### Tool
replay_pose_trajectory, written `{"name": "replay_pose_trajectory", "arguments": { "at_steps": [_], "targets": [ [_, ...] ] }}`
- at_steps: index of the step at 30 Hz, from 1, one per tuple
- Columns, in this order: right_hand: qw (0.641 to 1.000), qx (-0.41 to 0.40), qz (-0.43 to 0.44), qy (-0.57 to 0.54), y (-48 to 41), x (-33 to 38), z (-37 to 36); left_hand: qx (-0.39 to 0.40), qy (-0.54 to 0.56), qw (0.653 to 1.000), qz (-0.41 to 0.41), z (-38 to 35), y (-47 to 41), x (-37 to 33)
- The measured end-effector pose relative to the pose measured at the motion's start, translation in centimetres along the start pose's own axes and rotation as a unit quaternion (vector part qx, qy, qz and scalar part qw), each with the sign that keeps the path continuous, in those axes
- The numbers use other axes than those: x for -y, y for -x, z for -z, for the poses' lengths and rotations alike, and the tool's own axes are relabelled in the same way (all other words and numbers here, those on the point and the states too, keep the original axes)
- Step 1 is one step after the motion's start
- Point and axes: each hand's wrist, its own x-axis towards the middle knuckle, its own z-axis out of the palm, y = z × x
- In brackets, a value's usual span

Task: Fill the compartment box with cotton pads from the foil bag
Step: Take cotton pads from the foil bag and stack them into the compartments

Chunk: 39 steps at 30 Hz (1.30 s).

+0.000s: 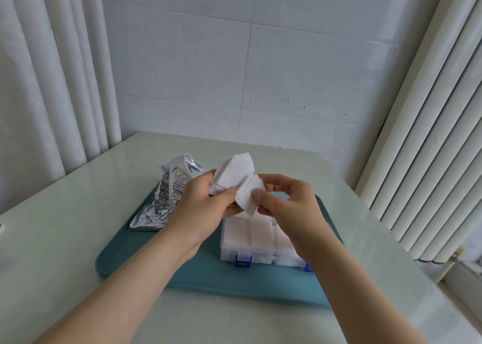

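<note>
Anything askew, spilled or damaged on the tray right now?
Only the crumpled silver foil bag: it lies slumped at the far-left rim of the teal plastic tray, mouth open. No white cotton pads spilled.

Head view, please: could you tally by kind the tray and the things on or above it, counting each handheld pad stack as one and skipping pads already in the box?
Tray: 1
Foil bag: 1
Compartment box: 1
Handheld pad stacks: 2, the larger stack gripped by the left hand, the smaller stack pinched by the right hand
Total: 5
</note>
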Motion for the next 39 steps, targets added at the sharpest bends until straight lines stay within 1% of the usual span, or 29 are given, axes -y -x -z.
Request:
{"name": "replay_pose_trajectory", "arguments": {
  "at_steps": [3, 6, 8, 10, 12, 13, 17, 20, 22, 24, 27, 29, 31, 34, 36, 39],
  "targets": [
    [0.998, -0.006, 0.016, 0.053, 0.0, 0.1, 0.1, -0.003, 0.03, 0.999, 0.031, 0.0, -0.1, -0.2],
    [0.997, -0.011, 0.03, 0.071, 0.1, 0.2, 0.1, -0.006, 0.038, 0.999, 0.034, -0.3, 0.0, -0.1],
    [0.997, -0.035, 0.033, 0.06, 0.1, 0.1, 0.2, -0.014, 0.044, 0.998, 0.032, -0.5, 0.1, -0.1],
    [0.998, -0.051, 0.034, 0.018, -0.1, 0.2, 0.4, -0.026, 0.045, 0.998, 0.034, -0.5, 0.0, 0.1],
    [0.998, -0.04, 0.038, -0.028, -0.1, 0.5, 0.6, -0.032, 0.041, 0.998, 0.037, -0.3, -0.2, 0.1],
    [0.998, -0.029, 0.048, -0.034, 0.0, 0.7, 0.6, -0.03, 0.04, 0.998, 0.038, -0.3, -0.2, 0.1],
    [0.994, 0.01, 0.101, -0.03, 0.4, 1.1, 0.3, 0.008, 0.056, 0.997, 0.05, -0.4, 0.1, -0.1],
    [0.989, 0.005, 0.146, -0.007, 0.6, 1.0, 0.1, 0.041, 0.084, 0.994, 0.061, -0.5, 0.2, -0.4],
    [0.986, -0.002, 0.166, 0.005, 0.6, 1.0, 0.0, 0.05, 0.078, 0.994, 0.059, -0.6, 0.3, -0.6],
    [0.981, -0.026, 0.188, 0.044, 0.4, 0.7, -0.3, 0.053, 0.077, 0.994, 0.053, -0.8, 0.5, -0.6],
    [0.945, -0.079, 0.254, 0.188, 0.1, -0.2, -0.8, 0.063, 0.088, 0.993, 0.048, -0.8, 0.6, -0.5],
    [0.918, -0.083, 0.298, 0.246, 0.3, -0.5, -1.2, 0.069, 0.085, 0.993, 0.041, -0.7, 0.6, -0.4],
    [0.898, -0.05, 0.336, 0.281, 0.8, -0.5, -1.4, 0.065, 0.082, 0.994, 0.043, -0.7, 0.6, -0.4],
    [0.867, -0.004, 0.359, 0.345, 1.2, -0.4, -1.4, 0.05, 0.082, 0.994, 0.048, -0.7, 0.8, -0.6],
    [0.85, -0.013, 0.376, 0.368, 1.0, -0.7, -1.5, 0.056, 0.07, 0.995, 0.039, -0.7, 0.8, -0.6],
    [0.836, -0.038, 0.405, 0.369, 0.5, -1.1, -1.5, 0.075, 0.043, 0.996, 0.022, -0.8, 1.0, -0.7]
  ]
}}
